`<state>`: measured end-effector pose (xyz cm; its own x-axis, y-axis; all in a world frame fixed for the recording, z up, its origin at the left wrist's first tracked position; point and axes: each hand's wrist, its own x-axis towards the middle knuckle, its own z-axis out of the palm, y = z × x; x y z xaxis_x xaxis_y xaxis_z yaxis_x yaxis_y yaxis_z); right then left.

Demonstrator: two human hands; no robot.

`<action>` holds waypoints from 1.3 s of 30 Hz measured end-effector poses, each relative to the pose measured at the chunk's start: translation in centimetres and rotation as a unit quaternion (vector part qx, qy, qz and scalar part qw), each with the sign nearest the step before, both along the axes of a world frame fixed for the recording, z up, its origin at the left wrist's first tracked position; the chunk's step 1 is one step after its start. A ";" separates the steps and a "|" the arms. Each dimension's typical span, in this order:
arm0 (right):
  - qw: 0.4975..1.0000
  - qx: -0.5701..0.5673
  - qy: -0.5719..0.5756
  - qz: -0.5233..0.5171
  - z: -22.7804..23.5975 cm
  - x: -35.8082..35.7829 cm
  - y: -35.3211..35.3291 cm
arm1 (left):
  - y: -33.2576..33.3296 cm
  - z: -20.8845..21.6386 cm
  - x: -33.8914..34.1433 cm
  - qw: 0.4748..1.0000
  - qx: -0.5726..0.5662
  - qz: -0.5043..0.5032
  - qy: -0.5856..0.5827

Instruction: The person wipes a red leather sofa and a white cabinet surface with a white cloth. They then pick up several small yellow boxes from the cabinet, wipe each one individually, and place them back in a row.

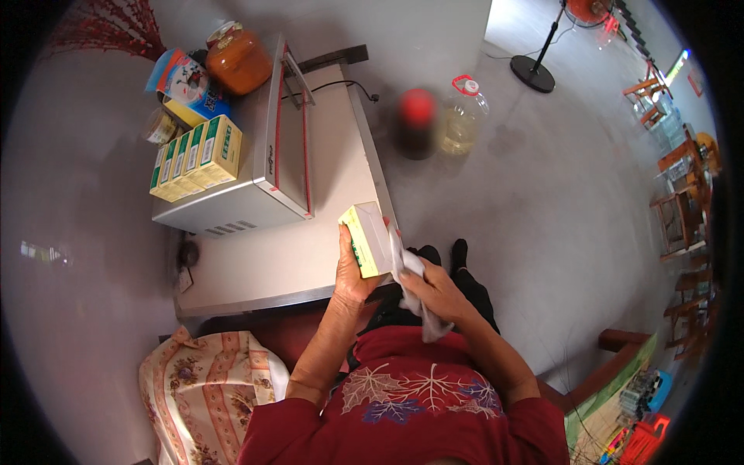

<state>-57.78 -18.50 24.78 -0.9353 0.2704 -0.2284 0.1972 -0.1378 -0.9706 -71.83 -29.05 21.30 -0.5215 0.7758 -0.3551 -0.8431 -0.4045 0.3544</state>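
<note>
A small yellow carton (365,240) with a pale greyish side is gripped in my left hand (353,271), above the near right corner of the white tabletop. My right hand (434,291) is closed on a pale grey cloth (402,263), which presses along the carton's right side and hangs down below the wrist. Several similar yellow cartons (197,160) stand in a row on top of the silver countertop oven (232,203), to the far left of my hands. The fingers of my right hand are partly hidden by the cloth.
On the oven also sit a jar of orange contents (239,60) and a blue bag (186,85). A large oil bottle (462,116) and a blurred dark container with a red lid (416,124) stand on the floor. Flowered fabric (209,387) lies at lower left; wooden chairs (682,194) line the right.
</note>
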 end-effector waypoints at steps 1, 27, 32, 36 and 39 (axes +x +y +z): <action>0.998 0.051 0.007 0.022 -0.1 1.0 0.7 | -0.2 -0.1 -0.3 1.000 -0.001 -0.002 0.011; 0.885 0.423 0.152 0.119 2.6 1.1 1.4 | -0.8 -3.8 0.5 0.994 -0.091 0.000 0.058; 0.816 0.564 0.094 -0.091 2.3 -3.5 0.8 | 0.4 -1.1 2.4 0.989 -0.115 0.058 0.069; 0.911 0.396 0.072 -0.090 -0.9 -3.2 -0.3 | -0.3 -1.3 1.2 0.979 -0.162 0.110 0.057; 0.993 0.118 -0.004 -0.030 -1.5 -1.9 -0.9 | -1.5 -4.0 -0.2 0.983 -0.137 0.107 0.056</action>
<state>-59.67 -19.40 23.31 -0.9144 0.3718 -0.1599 0.2035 0.0808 -0.9757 -71.99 -30.57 17.28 -0.7105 0.5273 -0.4659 -0.6982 -0.4455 0.5604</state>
